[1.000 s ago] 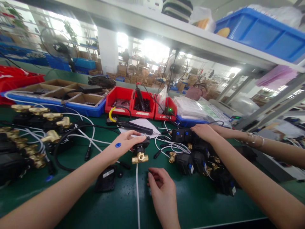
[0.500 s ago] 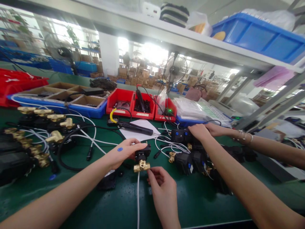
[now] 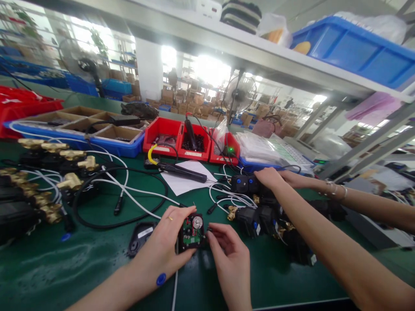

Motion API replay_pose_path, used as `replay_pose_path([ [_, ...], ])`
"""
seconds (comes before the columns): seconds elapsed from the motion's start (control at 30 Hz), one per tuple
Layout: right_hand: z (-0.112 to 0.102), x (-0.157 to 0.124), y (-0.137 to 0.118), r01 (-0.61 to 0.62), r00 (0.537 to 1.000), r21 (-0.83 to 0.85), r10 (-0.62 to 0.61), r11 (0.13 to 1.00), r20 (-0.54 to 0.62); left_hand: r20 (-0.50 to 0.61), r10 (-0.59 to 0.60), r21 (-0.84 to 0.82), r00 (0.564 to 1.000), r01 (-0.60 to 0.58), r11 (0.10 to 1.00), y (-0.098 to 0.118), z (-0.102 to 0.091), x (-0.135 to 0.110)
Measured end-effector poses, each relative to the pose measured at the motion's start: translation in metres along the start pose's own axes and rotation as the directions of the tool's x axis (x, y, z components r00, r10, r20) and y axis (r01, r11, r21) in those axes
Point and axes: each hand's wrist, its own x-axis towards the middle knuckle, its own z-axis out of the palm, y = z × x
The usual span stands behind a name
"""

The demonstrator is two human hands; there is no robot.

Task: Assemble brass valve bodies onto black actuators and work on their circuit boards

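Observation:
My left hand (image 3: 171, 235) grips a black valve actuator (image 3: 192, 233) by its sides. Its open housing faces up, showing a green circuit board and a round silver part; the brass valve body is out of sight. Close to its right edge, the thumb and fingers of my right hand (image 3: 231, 255) are pinched together, with something small and dark at the tips that I cannot make out. A black cover (image 3: 141, 236) with a white label lies left of my left hand. White cable (image 3: 175, 285) hangs below the actuator.
Another person's hands (image 3: 270, 178) touch black actuators (image 3: 249, 220) at the right. Brass-fitted valves (image 3: 69, 181) stand at the left among white cables. An electric screwdriver (image 3: 183, 171) lies on white paper (image 3: 177, 188), before red bins (image 3: 194, 151) and a blue tray (image 3: 119, 149).
My left hand has turned the actuator so that its open inside faces up and the brass body no longer shows. My right hand stays close beside it, slightly further right.

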Motion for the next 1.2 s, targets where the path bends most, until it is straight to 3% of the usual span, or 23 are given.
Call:
replay_pose_path([
  [0.1,-0.001,-0.001,-0.006,0.043,0.999,-0.005,-0.043,0.999,0.016,-0.013,0.007,0.001,1.0,-0.007,1.0,-0.002,-0.002,0.001],
  [0.2,-0.003,-0.001,-0.016,0.192,0.981,-0.057,-0.193,0.98,-0.005,-0.008,0.01,-0.018,1.0,-0.011,1.0,-0.001,-0.005,0.003],
  [0.3,-0.003,-0.003,-0.03,0.383,0.922,-0.158,-0.387,0.91,0.0,0.002,-0.001,-0.036,1.0,0.001,0.999,0.001,-0.005,0.002],
  [0.47,0.002,-0.002,-0.047,0.587,0.81,-0.324,-0.545,0.742,0.219,0.019,0.001,-0.055,1.0,0.0,0.998,-0.001,-0.001,0.0],
  [0.73,-0.004,0.01,-0.054,0.703,0.711,-0.485,-0.53,0.52,0.463,0.057,0.056,-0.046,0.997,-0.054,0.998,0.005,-0.001,0.003],
  [0.97,-0.005,0.012,-0.058,0.745,0.664,-0.577,-0.455,0.335,0.594,0.067,0.074,-0.038,0.995,-0.072,0.997,0.01,0.001,0.006],
  [1.1,-0.005,0.016,-0.059,0.783,0.622,-0.528,-0.432,0.329,0.653,0.068,0.064,-0.034,0.996,-0.061,0.998,0.01,-0.001,0.007],
  [1.2,-0.006,0.017,-0.061,0.775,0.631,-0.51,-0.443,0.373,0.637,0.078,0.06,-0.038,0.995,-0.058,0.998,0.008,-0.001,0.006],
])
